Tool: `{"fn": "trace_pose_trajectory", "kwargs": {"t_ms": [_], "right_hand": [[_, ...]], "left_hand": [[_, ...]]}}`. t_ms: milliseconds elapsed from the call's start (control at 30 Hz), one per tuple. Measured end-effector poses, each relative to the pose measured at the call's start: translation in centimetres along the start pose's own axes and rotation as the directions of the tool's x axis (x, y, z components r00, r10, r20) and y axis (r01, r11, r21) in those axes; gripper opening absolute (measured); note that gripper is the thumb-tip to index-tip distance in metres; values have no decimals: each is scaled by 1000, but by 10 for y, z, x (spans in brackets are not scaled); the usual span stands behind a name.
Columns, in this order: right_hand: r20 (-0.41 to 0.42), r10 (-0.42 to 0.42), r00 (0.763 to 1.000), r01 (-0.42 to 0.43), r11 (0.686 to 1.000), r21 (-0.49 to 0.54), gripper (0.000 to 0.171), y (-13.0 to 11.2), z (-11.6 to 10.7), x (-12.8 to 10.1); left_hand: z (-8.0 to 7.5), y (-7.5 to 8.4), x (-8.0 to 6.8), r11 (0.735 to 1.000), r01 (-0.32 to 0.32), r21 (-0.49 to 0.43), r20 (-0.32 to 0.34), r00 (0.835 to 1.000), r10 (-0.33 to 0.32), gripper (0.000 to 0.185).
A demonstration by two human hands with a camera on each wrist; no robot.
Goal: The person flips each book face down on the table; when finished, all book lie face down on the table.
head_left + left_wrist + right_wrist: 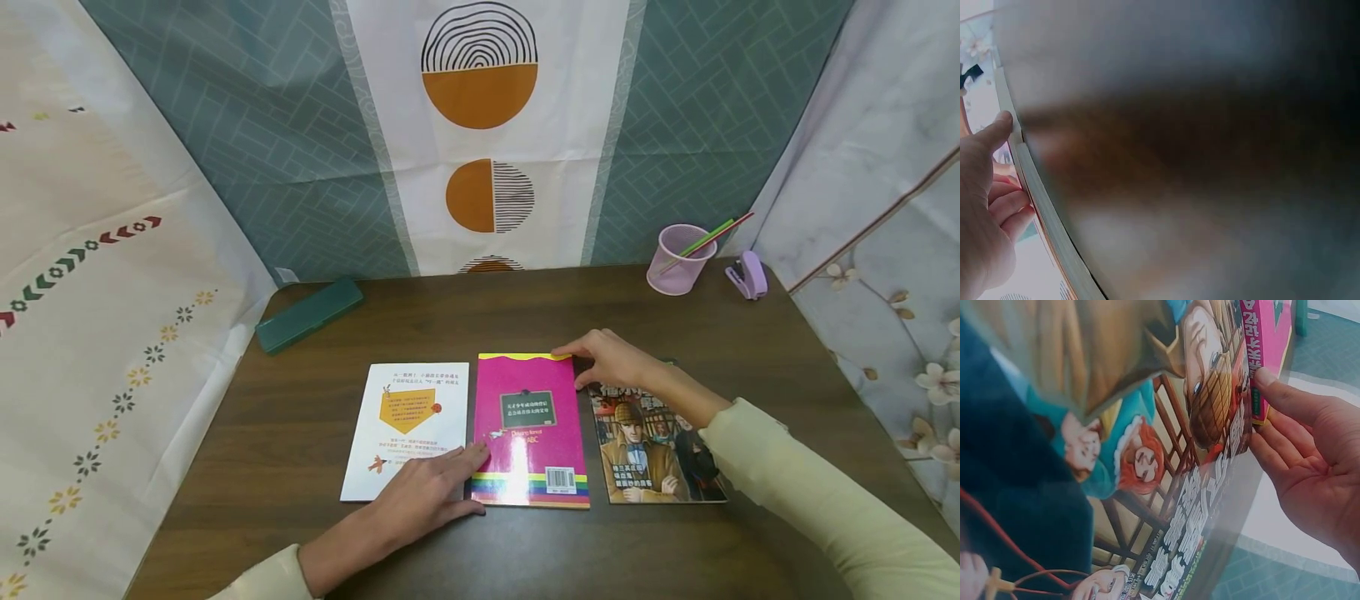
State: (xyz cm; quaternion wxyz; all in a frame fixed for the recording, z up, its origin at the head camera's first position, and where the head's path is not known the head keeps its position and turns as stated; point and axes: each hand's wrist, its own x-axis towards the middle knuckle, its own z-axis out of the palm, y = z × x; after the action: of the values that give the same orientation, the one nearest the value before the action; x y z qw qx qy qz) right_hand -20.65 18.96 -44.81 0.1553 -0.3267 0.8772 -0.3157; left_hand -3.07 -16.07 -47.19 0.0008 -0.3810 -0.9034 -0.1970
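Note:
A pink book (528, 433) with a yellow top edge and rainbow bands lies flat between two others. At its lower left corner, my left hand (431, 492) rests with fingers extended, overlapping the lower right corner of a white book (408, 417). The left wrist view shows that thumb against book edges. My right hand (611, 358) touches the pink book's upper right corner, index finger along the top and thumb at the side. In the right wrist view, the thumb (1266, 378) meets the pink spine. A book with a detective cover (645, 458) lies under the right forearm.
On the brown table (420, 317), a green case (309, 317) lies at the back left. A pink mesh cup (675, 262) holding pencils and a purple stapler (747, 275) stand at the back right. Patterned cloth (300, 125) hangs behind the table.

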Motion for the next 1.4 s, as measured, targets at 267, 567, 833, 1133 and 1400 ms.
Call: {"fn": "trace_pose_trajectory", "kwargs": {"t_ms": [267,567,833,1133,1400], "right_hand": [[4,6,1000,-6,1000,-23,58,-1,0,2],[-7,-9,1000,9,998,-57,56,0,-2,0],[-5,-13,1000,12,999,-48,55,2,-1,0],[0,-12,1000,12,999,-44,56,2,-1,0],[-7,-11,1000,11,999,35,74,8,-15,-5]], "left_hand": [[1,3,0,1000,18,-7,2,1000,-18,81],[2,3,1,1000,12,-15,-15,1000,-12,81],[1,4,1,999,23,-23,-23,999,-23,82],[2,4,1,1000,13,-28,-38,999,-14,82],[-8,-1,8,1000,-28,14,-123,992,29,84]]}}
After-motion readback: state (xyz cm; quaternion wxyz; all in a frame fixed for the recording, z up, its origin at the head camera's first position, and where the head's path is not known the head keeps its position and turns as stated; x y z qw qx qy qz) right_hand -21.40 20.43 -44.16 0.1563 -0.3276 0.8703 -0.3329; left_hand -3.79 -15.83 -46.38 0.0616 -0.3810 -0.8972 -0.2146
